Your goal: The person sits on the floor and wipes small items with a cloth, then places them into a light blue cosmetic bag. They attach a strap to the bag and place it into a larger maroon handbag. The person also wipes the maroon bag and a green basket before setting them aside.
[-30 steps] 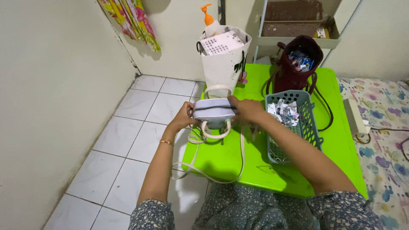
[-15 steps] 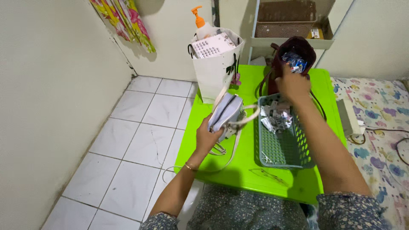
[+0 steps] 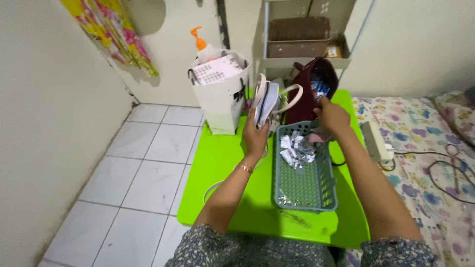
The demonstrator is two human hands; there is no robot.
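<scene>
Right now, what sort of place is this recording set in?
Probably a small bedroom at home: a low green table on white tiled floor, a patterned mattress alongside, a curtain in the corner.

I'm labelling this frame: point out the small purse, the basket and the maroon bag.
purse (image 3: 266, 104), head view, its upright side panel.
basket (image 3: 330, 182), head view, right wall.
maroon bag (image 3: 301, 106), head view, lower front.

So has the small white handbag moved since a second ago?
Yes. The small white handbag was on the green table in front of the white tote bag; now the left hand holds it raised, beside the maroon bag.
</scene>
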